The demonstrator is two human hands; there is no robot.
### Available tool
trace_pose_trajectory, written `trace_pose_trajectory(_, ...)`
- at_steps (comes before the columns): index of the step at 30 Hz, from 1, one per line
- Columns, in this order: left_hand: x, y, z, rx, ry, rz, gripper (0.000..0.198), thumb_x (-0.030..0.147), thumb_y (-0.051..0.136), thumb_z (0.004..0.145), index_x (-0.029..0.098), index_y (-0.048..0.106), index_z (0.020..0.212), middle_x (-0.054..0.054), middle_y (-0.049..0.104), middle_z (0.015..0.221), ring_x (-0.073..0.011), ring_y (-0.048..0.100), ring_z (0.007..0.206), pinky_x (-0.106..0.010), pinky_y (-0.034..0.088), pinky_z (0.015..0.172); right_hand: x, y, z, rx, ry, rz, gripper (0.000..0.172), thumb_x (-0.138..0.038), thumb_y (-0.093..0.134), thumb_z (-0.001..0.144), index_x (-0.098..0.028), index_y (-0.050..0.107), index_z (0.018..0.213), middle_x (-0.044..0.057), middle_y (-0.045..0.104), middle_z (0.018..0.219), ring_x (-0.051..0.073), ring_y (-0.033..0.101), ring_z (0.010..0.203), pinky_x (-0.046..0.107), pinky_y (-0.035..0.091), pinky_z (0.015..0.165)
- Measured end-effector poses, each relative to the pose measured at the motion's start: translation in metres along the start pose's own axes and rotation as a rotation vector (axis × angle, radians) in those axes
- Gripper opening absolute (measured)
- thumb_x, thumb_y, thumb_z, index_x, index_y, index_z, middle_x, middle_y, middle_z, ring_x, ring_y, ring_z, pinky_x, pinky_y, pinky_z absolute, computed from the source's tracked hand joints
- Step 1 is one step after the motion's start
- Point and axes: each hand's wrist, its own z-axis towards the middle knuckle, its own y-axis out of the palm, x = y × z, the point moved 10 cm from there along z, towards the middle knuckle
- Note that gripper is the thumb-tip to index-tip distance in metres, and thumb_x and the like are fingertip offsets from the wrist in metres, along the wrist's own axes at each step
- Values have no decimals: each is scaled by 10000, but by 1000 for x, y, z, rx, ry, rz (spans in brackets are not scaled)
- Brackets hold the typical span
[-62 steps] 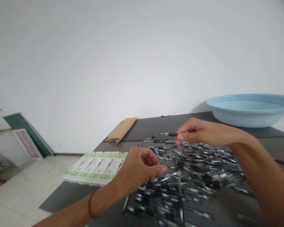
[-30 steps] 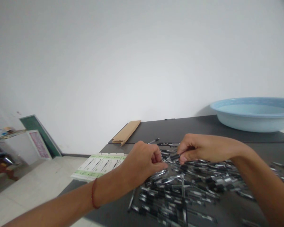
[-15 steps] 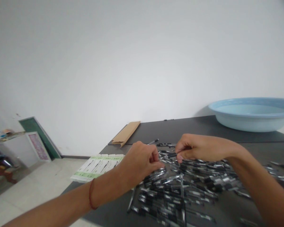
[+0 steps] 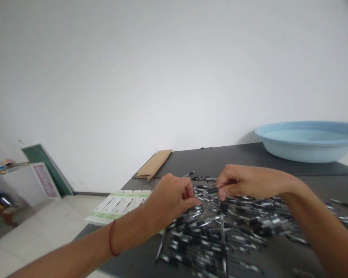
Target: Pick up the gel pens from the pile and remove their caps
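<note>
Many black-and-clear pens (image 4: 214, 235) lie in a loose heap across the dark table. Over the heap's far left side, my left hand (image 4: 176, 195) is closed, thumb and fingers pinched together; whatever they hold is hidden. Facing it from the right, my right hand (image 4: 233, 181) is also closed, its fingertips curled down on a black-gripped pen (image 4: 211, 190) among the others. A narrow gap with pens in it separates the two hands. Beyond my left forearm stands a row of white-and-green pen boxes (image 4: 118, 204), partly covered by the arm.
A brown paper envelope (image 4: 153, 166) lies at the table's (image 4: 203, 160) far left corner. At the back right sits a wide light-blue basin (image 4: 304, 148) by the wall. Green and patterned boards (image 4: 48, 170) lean beside a white cabinet on the left.
Both hands stay almost in place over the pens, still closed. The view has shifted very slightly; the pens and boxes look unchanged.
</note>
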Motion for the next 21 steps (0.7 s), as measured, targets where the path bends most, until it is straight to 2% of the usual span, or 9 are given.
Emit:
trace_pose_trajectory(6,0,1,-1,-5,2,5,275,438,787,801,202,675,719,11,671,621,-128,554,586,-285,353,588,-1,7,3,-42,-4,29,209,-279,622,886,-160,780,816,-41,457,607,110,351,572,248,275,525)
trace_pose_trajectory(11,2,3,-1,-6,14,43,262,420,797,802,202,677,719,21,676,627,-124,559,588,-287,345,586,-5,8,7,-15,-2,-6,201,-270,624,885,-162,780,819,-36,488,610,111,381,580,249,304,546)
trace_pose_trajectory(16,3,5,6,0,40,112,267,437,792,818,204,688,740,18,675,624,-124,550,572,-301,331,587,-5,9,9,4,-17,9,212,-269,605,895,-164,740,771,-45,429,601,109,354,580,254,282,537)
trace_pose_trajectory(21,6,2,15,41,54,5,289,444,806,812,194,671,759,3,686,674,-136,587,628,-293,396,624,1,3,12,25,-28,63,199,-269,605,887,-156,753,816,-34,479,616,115,393,588,259,282,537)
